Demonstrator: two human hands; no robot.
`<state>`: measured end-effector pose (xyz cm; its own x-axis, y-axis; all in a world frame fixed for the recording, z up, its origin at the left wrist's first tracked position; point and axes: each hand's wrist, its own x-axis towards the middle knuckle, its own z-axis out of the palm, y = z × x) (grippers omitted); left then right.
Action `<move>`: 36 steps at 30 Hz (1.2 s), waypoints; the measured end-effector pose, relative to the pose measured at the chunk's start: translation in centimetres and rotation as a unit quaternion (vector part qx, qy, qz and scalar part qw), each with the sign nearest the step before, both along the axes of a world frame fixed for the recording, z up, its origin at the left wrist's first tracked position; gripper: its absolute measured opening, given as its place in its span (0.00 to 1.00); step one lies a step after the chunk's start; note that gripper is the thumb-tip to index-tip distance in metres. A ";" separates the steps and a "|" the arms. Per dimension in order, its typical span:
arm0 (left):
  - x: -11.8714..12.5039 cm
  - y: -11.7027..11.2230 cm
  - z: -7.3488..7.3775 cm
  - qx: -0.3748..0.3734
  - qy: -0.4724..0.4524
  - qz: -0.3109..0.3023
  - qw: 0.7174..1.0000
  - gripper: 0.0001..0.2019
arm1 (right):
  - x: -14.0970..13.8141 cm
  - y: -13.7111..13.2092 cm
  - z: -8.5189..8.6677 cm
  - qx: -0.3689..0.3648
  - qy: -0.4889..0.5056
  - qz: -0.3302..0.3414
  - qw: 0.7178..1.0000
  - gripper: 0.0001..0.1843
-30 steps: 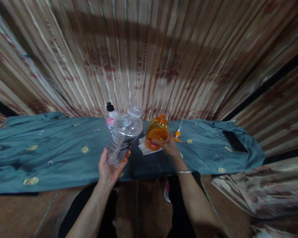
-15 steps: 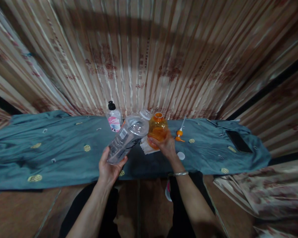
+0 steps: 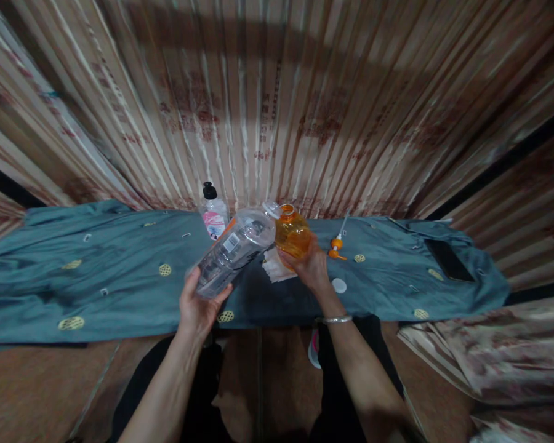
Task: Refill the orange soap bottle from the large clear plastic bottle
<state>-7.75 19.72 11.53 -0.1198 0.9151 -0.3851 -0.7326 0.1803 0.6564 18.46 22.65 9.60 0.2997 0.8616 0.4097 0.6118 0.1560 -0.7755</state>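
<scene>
My left hand [image 3: 201,306] grips a large clear plastic bottle [image 3: 234,251] near its base. That bottle is tilted, its open neck up and to the right, close to the mouth of an orange bottle [image 3: 293,234]. Around the orange bottle my right hand [image 3: 310,264] is closed; this bottle leans to the left, with its neck uncapped. Whether the two necks touch I cannot tell. Behind the hands lies a white tissue [image 3: 277,271] on the cloth. To the right are an orange pump head [image 3: 336,245] with its tube and a round white cap [image 3: 339,285].
A clear bottle with a black cap and pink label [image 3: 215,216] stands at the back left. A black phone [image 3: 449,261] lies at the right end of the teal cloth [image 3: 133,283]. Behind the cloth hangs a striped curtain [image 3: 240,123].
The orange bottle has tipped to the left toward the clear bottle's neck. The clear bottle leans over further to the right. Both hands keep their hold.
</scene>
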 end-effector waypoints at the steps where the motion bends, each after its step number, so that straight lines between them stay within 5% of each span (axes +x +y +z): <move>1: 0.0 -0.1 0.1 0.001 0.003 0.003 1.000 0.13 | 0.0 0.0 0.0 0.001 0.001 0.000 1.000 0.42; 17: -1.6 -0.7 1.7 0.040 0.069 0.037 0.996 0.15 | 0.0 -0.4 -1.1 0.037 -0.006 0.008 0.999 0.42; 24: -1.7 -0.9 1.7 0.048 0.079 0.035 0.995 0.17 | 1.3 -1.2 0.5 -0.003 -0.016 0.055 0.998 0.57; 29: -1.4 -1.2 2.0 0.072 0.073 0.030 0.994 0.20 | 2.0 -1.2 1.8 -0.025 -0.024 0.069 0.997 0.43; 36: -1.1 -1.3 2.7 0.068 0.100 0.051 0.991 0.25 | 2.1 -0.7 2.2 -0.034 -0.038 0.057 0.997 0.43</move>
